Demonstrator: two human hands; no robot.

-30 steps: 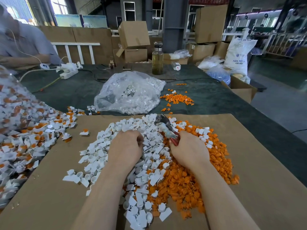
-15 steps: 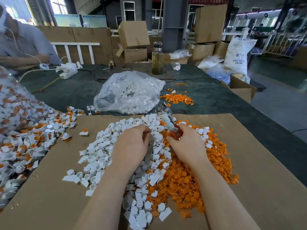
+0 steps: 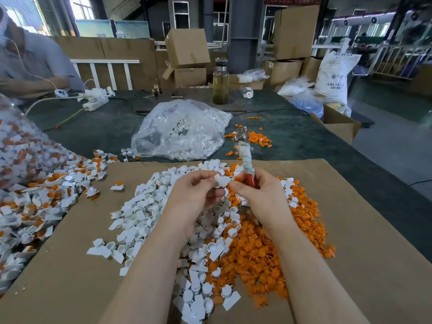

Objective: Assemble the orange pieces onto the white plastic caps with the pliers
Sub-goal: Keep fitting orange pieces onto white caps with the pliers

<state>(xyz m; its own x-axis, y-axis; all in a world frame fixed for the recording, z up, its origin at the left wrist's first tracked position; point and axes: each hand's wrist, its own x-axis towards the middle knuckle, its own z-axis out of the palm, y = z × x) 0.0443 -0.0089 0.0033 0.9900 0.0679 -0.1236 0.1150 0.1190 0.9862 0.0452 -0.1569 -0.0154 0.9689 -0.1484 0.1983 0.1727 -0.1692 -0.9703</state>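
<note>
A heap of white plastic caps and a heap of orange pieces lie side by side on a cardboard sheet. My left hand is raised above the heaps and pinches one white cap between thumb and fingers. My right hand grips the red-handled pliers, whose cloth-wrapped shaft and metal jaws point up and away. Its fingertips meet the same white cap from the right. Whether it also holds an orange piece is hidden.
Assembled caps with orange inserts are piled at the left, partly in a clear bag. A clear bag of white caps, loose orange pieces, a glass bottle and a power strip lie farther back. A seated person is at far left.
Both hands have lifted off the heaps and come together. My left hand now pinches a white cap, and the pliers have swung more upright in my right hand.
</note>
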